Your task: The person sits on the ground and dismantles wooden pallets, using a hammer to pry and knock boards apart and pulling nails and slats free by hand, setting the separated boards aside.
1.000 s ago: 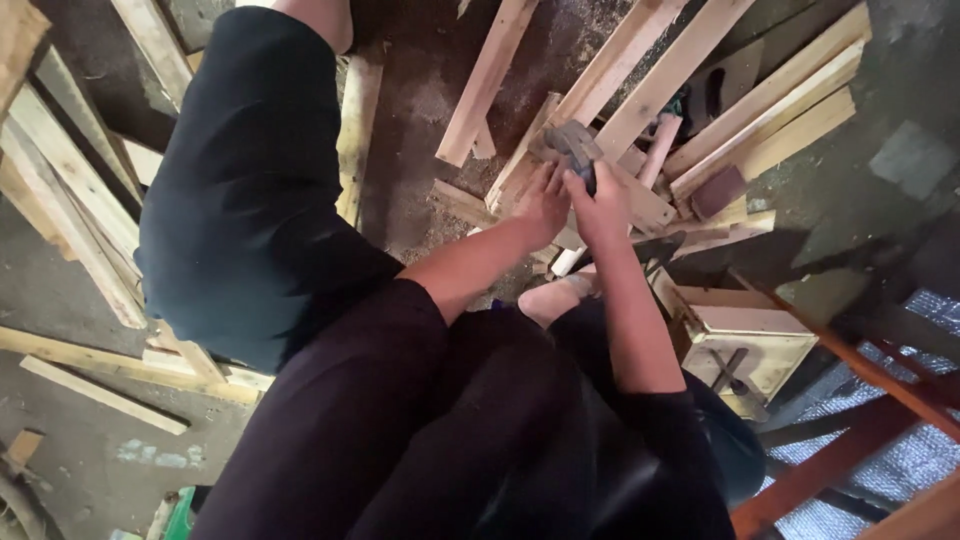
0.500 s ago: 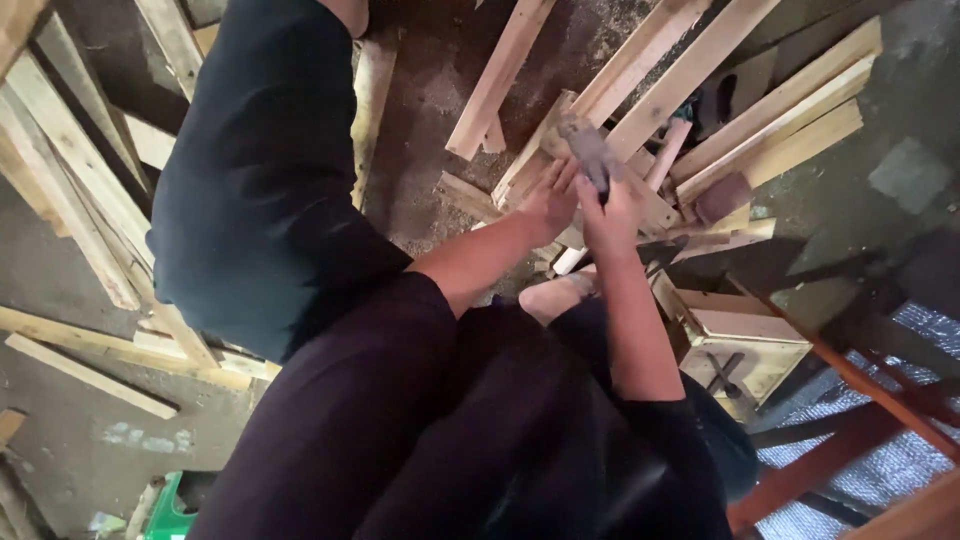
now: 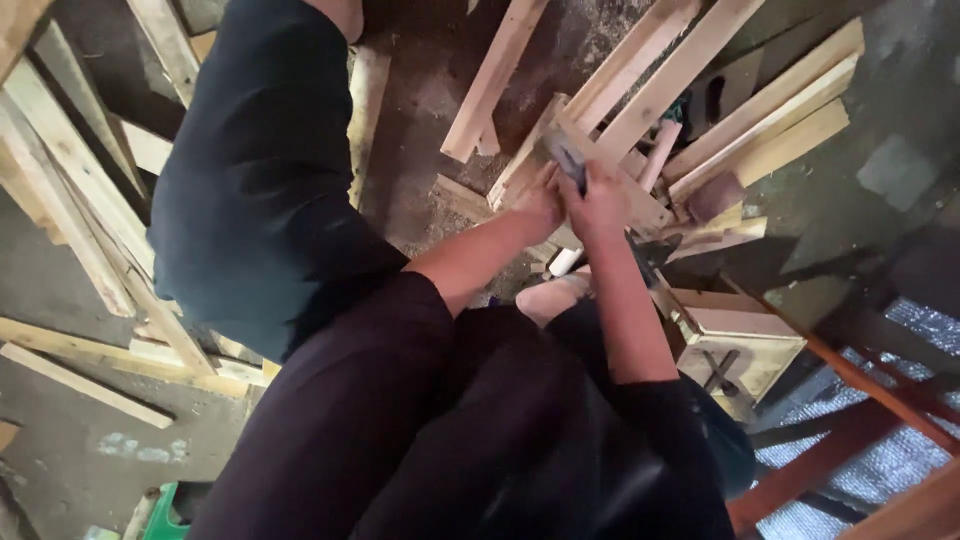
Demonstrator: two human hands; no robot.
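While both hands are staying bunched at the same spot as a sec ago, the right hand (image 3: 600, 200) is wrapping a dark grey tool (image 3: 566, 157) & the left hand (image 3: 540, 208) is pressing a light wood strip (image 3: 610, 180) in the lumber pile (image 3: 760, 120); view is just drifting, work is ongoing.

Pale tan wooden slats (image 3: 640, 95); black sleeves (image 3: 420, 400); grey floor (image 3: 430, 90).
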